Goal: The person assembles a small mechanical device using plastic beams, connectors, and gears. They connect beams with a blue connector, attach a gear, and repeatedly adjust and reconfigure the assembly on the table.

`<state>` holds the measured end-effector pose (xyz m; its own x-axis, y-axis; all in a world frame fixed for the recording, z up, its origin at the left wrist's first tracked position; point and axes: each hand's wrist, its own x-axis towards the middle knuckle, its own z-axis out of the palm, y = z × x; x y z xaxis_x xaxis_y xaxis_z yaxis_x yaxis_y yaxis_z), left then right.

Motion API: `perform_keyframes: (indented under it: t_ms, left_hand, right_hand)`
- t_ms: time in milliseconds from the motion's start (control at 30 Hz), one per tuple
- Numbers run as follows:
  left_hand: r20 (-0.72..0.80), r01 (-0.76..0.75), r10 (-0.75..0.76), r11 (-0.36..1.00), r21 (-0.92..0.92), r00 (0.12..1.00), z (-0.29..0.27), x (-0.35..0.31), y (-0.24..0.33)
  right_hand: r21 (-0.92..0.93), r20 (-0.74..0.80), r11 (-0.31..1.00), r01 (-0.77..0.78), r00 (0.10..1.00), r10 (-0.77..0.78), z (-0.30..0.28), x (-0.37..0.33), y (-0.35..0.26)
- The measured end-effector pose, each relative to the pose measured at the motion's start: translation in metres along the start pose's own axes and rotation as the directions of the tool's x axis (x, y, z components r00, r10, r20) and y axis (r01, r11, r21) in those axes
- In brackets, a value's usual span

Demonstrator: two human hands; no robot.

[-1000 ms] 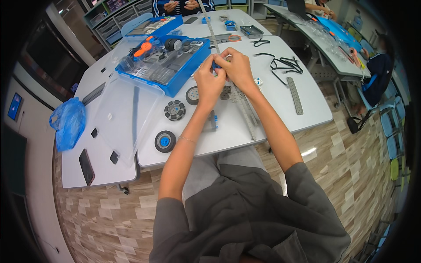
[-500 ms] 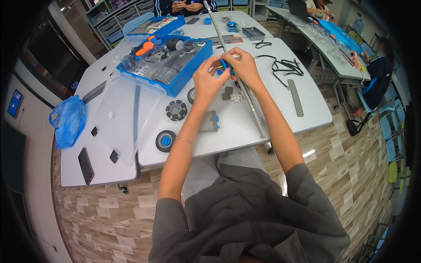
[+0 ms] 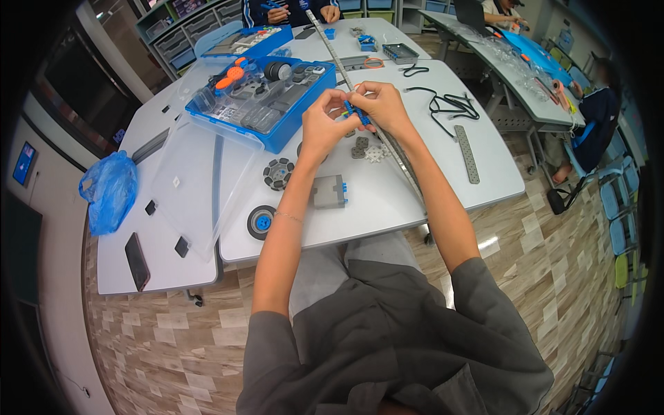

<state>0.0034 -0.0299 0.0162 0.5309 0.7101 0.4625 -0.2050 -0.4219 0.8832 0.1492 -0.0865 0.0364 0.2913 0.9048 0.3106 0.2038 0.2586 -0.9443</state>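
Observation:
A long thin grey perforated beam [image 3: 326, 43] slants across the table, its far end raised over the table and its lower part passing beneath my right forearm. Against its middle sits a small blue toothed piece [image 3: 358, 113], whose exact kind I cannot make out. The fingers of my left hand [image 3: 324, 126] are closed on the blue piece from the left. My right hand [image 3: 384, 109] is closed around the beam, its thumb and fingertips meeting the left hand's at the blue piece. Below the hands lie dark grey square plates [image 3: 360, 147] and a white gear-like part [image 3: 376, 153].
An open blue parts box [image 3: 290, 131] stands to the left, with a clear lid [image 3: 187, 187] beside it. Nearer are wheels [image 3: 261, 222], a grey block [image 3: 328, 192] and a phone [image 3: 137, 261]. Right lie black cables [image 3: 453, 105] and a flat beam [image 3: 467, 155]. Another person's hands [image 3: 278, 14] are opposite.
The beam's far end has swung left and slightly down, its near end a little right. The blue piece shows more between my fingers. The person opposite has moved their hands apart.

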Motion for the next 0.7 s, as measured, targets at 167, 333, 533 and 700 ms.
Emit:
perform_keyframes:
  t_ms: [167, 333, 533, 700]
  left_hand:
    - [-0.019, 0.023, -0.023, 1.000, -0.021, 1.000, 0.001, -0.001, 0.000]
    - [-0.011, -0.002, 0.002, 0.999, -0.036, 1.000, 0.001, 0.000, -0.003]
    - [0.018, -0.022, 0.022, 1.000, -0.003, 1.000, 0.002, 0.002, -0.009]
    - [0.120, -0.010, 0.021, 0.996, -0.093, 0.993, -0.002, 0.004, -0.012]
  right_hand:
    - [0.002, -0.020, 1.000, 0.000, 1.000, 0.000, 0.000, 0.001, 0.002]
    - [0.048, -0.008, 0.999, -0.003, 1.000, 0.003, -0.002, 0.003, 0.004]
    - [0.018, -0.005, 0.999, -0.042, 0.999, 0.042, -0.006, 0.004, 0.005]
    - [0.039, 0.047, 0.999, -0.012, 0.999, 0.010, -0.010, 0.004, 0.005]
